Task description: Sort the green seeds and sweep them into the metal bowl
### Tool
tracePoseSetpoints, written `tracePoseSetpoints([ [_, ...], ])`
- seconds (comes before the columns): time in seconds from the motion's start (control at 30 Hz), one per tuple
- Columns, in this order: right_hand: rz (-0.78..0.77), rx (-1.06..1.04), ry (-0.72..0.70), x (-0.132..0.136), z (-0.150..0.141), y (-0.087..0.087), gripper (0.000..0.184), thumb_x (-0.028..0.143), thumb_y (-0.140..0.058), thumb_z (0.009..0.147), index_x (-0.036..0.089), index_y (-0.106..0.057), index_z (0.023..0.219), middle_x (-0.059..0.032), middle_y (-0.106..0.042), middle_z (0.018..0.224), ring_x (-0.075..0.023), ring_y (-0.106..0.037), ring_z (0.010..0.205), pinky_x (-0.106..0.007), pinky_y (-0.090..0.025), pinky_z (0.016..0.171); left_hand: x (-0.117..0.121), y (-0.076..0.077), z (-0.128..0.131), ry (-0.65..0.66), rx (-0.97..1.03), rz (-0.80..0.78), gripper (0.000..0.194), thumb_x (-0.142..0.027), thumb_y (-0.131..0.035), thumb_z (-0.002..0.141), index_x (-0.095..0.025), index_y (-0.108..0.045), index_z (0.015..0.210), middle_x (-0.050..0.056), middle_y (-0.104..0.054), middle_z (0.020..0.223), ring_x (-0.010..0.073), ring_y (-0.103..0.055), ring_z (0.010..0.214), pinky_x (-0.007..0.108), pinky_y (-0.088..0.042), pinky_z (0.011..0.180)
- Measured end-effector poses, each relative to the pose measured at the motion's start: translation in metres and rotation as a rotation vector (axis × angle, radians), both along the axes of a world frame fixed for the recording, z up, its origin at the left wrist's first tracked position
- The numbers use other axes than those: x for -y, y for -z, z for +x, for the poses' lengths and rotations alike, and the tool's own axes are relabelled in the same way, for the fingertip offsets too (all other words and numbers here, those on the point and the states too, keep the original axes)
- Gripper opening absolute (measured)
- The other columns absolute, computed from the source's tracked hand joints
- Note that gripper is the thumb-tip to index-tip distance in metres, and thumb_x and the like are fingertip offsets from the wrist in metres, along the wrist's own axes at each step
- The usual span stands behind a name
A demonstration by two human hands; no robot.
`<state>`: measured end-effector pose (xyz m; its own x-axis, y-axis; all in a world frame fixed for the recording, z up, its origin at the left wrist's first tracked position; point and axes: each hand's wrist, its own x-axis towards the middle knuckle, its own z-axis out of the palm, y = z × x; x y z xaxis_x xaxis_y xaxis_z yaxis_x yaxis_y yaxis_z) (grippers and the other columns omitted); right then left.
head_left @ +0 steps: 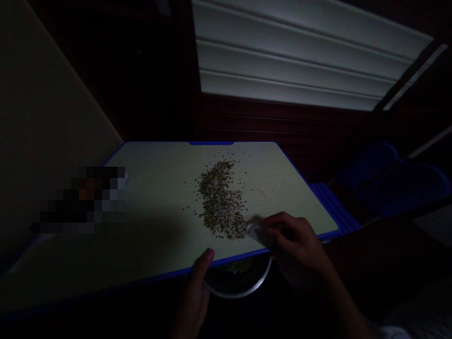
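Observation:
On a pale folding table (158, 160) with blue edging lies a loose spread of small dark seed-like grains (221, 202). My right hand (294, 238) pinches a small pale flat piece (254, 229), its near side at the lower right of the grains; blur and dim light hide what kind it is. Below the front edge of the table a round metal bowl (243, 292) shows partly, with some grains inside. My left hand (198, 282) is at the bowl's left rim, gripping it, with the thumb up against the table edge and the other fingers hidden.
A pixelated object (84, 200) lies on the table's left side. Blue plastic chairs or stools (409, 183) stand at the right. Behind the table are dark wood panelling (275, 122) and pale horizontal slats (289, 61). A plain wall (42, 103) rises at the left. The light is very dim.

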<state>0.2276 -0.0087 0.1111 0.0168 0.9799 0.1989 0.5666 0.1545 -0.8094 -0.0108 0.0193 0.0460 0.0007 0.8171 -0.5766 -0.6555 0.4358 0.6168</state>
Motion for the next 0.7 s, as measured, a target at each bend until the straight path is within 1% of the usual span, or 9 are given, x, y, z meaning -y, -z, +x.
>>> tracePoseSetpoints([
  [0.07,0.009,-0.039,0.039,0.0016,-0.0004,0.0022,0.023,0.036,-0.066,0.093,0.019,-0.072,0.105,0.0005,-0.068,0.071,-0.0137,-0.061,0.062,-0.024,-0.044,0.056,0.0005,0.0002,-0.0008,-0.013,-0.004,0.042,0.04,-0.015,-0.076,0.083,-0.017,-0.07,0.122,0.007,-0.081,0.107,0.0271,-0.067,0.122,0.041,-0.049,0.11],
  [0.13,0.013,-0.081,0.061,0.0023,-0.0013,0.0039,0.023,0.037,-0.065,0.093,0.019,-0.072,0.104,-0.0011,-0.069,0.075,-0.0152,-0.062,0.065,-0.024,-0.045,0.057,0.0005,0.0016,-0.0017,-0.01,-0.007,0.057,0.042,-0.017,-0.076,0.083,-0.019,-0.07,0.125,0.006,-0.081,0.107,0.0274,-0.066,0.123,0.043,-0.048,0.111],
  [0.23,0.044,-0.143,0.184,0.0013,-0.0023,0.0058,0.023,0.038,-0.064,0.093,0.019,-0.07,0.106,-0.0024,-0.07,0.077,-0.0171,-0.064,0.068,-0.025,-0.046,0.058,-0.0007,0.0054,-0.0024,0.052,0.01,0.012,0.04,-0.023,-0.077,0.084,-0.018,-0.071,0.123,0.008,-0.08,0.111,0.0297,-0.066,0.123,0.047,-0.047,0.112],
  [0.3,0.065,-0.173,0.27,0.0,-0.0022,0.0064,0.024,0.039,-0.063,0.094,0.02,-0.069,0.107,-0.0013,-0.068,0.073,-0.0166,-0.062,0.065,-0.025,-0.045,0.057,-0.0016,0.0074,-0.0021,0.048,0.0,0.02,0.041,-0.023,-0.076,0.084,-0.019,-0.07,0.125,0.007,-0.079,0.117,0.0286,-0.064,0.126,0.045,-0.046,0.112],
  [0.33,0.058,-0.175,0.277,-0.0007,-0.002,0.0063,0.024,0.039,-0.063,0.094,0.02,-0.07,0.106,-0.0011,-0.067,0.072,-0.0163,-0.062,0.064,-0.025,-0.044,0.056,-0.0019,0.0078,-0.0019,0.029,-0.011,0.034,0.043,-0.022,-0.076,0.084,-0.02,-0.069,0.126,0.007,-0.078,0.119,0.0274,-0.063,0.127,0.044,-0.046,0.113],
  [0.4,0.021,-0.153,0.222,-0.0018,-0.0015,0.0053,0.023,0.038,-0.064,0.092,0.02,-0.071,0.103,-0.0018,-0.07,0.074,-0.0168,-0.062,0.065,-0.026,-0.045,0.057,-0.0018,0.0074,-0.0014,0.004,-0.021,0.057,0.044,-0.02,-0.076,0.084,-0.022,-0.068,0.128,0.006,-0.077,0.121,0.026,-0.062,0.129,0.041,-0.045,0.113],
  [0.5,-0.019,-0.104,0.133,-0.0026,-0.0017,0.0028,0.021,0.037,-0.066,0.09,0.02,-0.073,0.101,-0.0022,-0.072,0.075,-0.017,-0.064,0.066,-0.027,-0.047,0.059,-0.0006,0.0054,-0.0017,0.032,-0.003,0.026,0.045,-0.02,-0.076,0.084,-0.021,-0.069,0.128,0.006,-0.078,0.117,0.0277,-0.064,0.126,0.044,-0.047,0.112],
  [0.57,-0.023,-0.094,0.111,-0.0026,-0.0022,0.0017,0.022,0.037,-0.065,0.091,0.02,-0.074,0.102,-0.0021,-0.074,0.076,-0.0163,-0.064,0.065,-0.027,-0.048,0.06,0.0001,0.0048,-0.0024,0.04,-0.005,0.004,0.046,-0.021,-0.076,0.084,-0.021,-0.068,0.129,0.006,-0.079,0.117,0.0284,-0.065,0.125,0.046,-0.046,0.112],
  [0.7,-0.032,-0.085,0.088,-0.002,-0.0024,0.0021,0.022,0.036,-0.066,0.091,0.02,-0.074,0.104,-0.0024,-0.075,0.08,-0.0158,-0.065,0.066,-0.028,-0.049,0.061,0.0003,0.0064,-0.0032,0.037,-0.005,-0.008,0.046,-0.021,-0.076,0.084,-0.018,-0.067,0.13,0.007,-0.078,0.118,0.027,-0.064,0.126,0.042,-0.045,0.113],
])
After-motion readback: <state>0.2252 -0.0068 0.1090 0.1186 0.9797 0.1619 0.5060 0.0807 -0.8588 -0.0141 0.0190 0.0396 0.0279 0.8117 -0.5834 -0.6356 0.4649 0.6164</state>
